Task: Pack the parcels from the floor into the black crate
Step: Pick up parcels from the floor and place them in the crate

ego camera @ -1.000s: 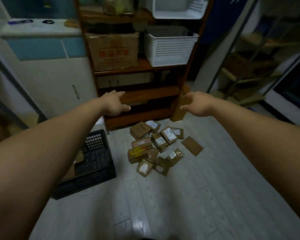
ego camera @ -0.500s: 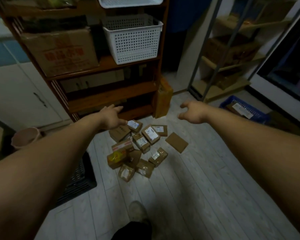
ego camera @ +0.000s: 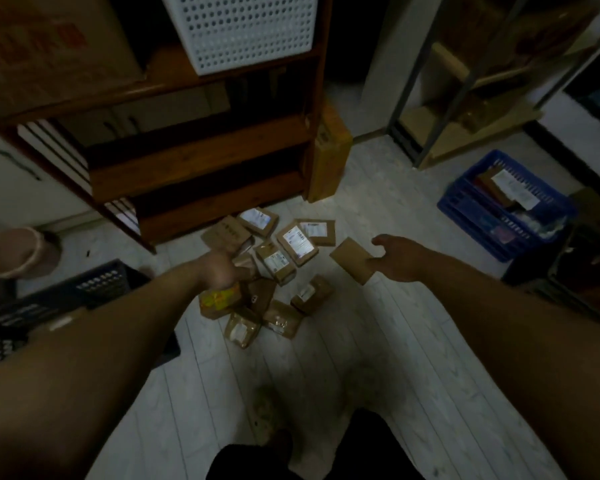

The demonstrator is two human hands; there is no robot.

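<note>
Head | right hand (ego camera: 399,259) seemingly pinches parcel (ego camera: 352,259), long axis diagonal | left hand (ego camera: 219,268) grip unclear

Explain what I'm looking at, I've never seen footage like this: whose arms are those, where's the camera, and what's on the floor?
There is no machine: a person wears a wide-angle camera on the head, so you look down along their two bare arms. The left hand hangs over a pile of small cardboard parcels on the pale plank floor, just above a yellow-labelled parcel. The right hand is at the edge of a flat brown parcel beside the pile; the picture is too dim and blurred to say whether either hand grips anything yet. The black crate, where the parcels should go, sits at the left, partly behind the left arm. A blue crate holding other items stands at the right, and a wooden shelf with a white basket is behind the pile.
</note>
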